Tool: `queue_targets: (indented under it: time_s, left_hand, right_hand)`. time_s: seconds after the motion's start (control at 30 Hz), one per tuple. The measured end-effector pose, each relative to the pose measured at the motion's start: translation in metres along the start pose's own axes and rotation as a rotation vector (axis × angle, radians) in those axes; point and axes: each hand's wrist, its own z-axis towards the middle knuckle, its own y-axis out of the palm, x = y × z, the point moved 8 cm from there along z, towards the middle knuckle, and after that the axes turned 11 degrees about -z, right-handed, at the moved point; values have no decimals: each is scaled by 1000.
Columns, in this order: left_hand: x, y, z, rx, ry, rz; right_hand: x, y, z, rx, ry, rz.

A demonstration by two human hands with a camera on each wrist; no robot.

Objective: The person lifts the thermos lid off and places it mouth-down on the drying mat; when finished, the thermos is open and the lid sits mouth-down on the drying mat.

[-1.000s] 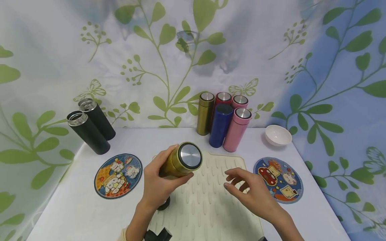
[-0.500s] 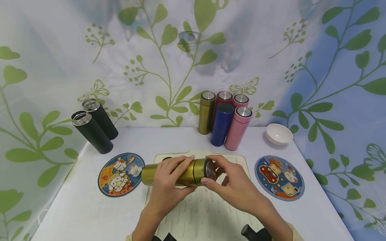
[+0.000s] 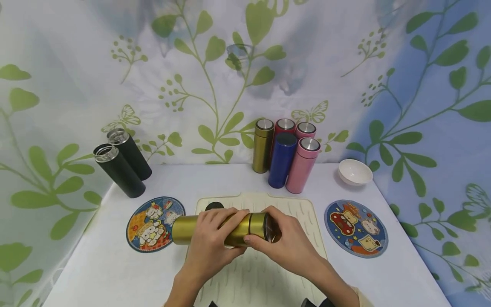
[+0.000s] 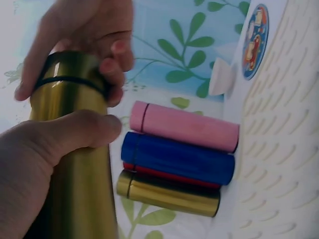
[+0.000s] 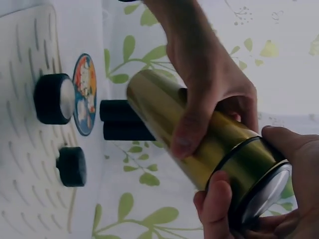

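A gold thermos bottle is held on its side above the cream mat. My left hand wraps its body, thumb on the near side. Around the lid end, my right hand grips the gold lid with thumb and fingers; its steel top shows between them in the right wrist view. The lid sits against the body with a dark seam line. Two black lids rest on the mat, seen in the right wrist view; in the head view the bottle and hands hide most of that spot.
Two lidless black bottles stand at the back left. Gold, red, blue and pink bottles stand together at the back. A white bowl sits at the back right. Round cartoon mats lie left and right.
The gold bottle has tipped from lid-toward-camera to lying sideways. My right hand has come in from the right and taken hold of the lid. Both hands have since lowered slightly.
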Motion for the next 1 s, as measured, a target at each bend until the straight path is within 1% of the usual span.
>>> queue_targets:
  time_s: [0.1, 0.33, 0.47, 0.5, 0.53, 0.6, 0.67, 0.7, 0.73, 0.8, 0.87, 0.93, 1.0]
  left_hand:
    - [3, -1, 0, -34, 18, 19]
    - [14, 1, 10, -96, 95, 64]
    - [20, 0, 8, -135, 124, 73]
    - [20, -1, 7, -153, 121, 59]
    - [18, -1, 5, -178, 102, 21]
    - [12, 0, 0, -230, 47, -69]
    - [5, 2, -6, -266, -21, -146]
    - [1, 2, -10, -270, -54, -172]
    - [-2, 2, -13, -271, -81, -186]
    - [-3, 1, -20, -255, -97, -159]
    - [-4, -1, -22, -235, -103, -123]
    - [-3, -2, -21, -225, -104, -95]
    - [-2, 0, -17, -228, -92, -61]
  right_hand:
    - [4, 3, -4, -3, -46, 45]
    - [12, 1, -13, 43, -127, 94]
    - [11, 3, -19, 35, -188, 115]
    - [7, 2, -21, 33, -237, 75]
    - [2, 2, -24, 36, -302, 15]
    - [-10, 1, -30, 62, -440, -152]
    - [-20, 0, -36, 105, -559, -317]
    - [-25, 0, -37, 123, -608, -390]
    - [-27, 2, -37, 122, -629, -425]
    - [-27, 5, -35, 95, -635, -431]
    - [-26, 7, -33, 68, -619, -386]
    - [-23, 6, -31, 48, -577, -316]
    - [-17, 4, -28, 31, -504, -231]
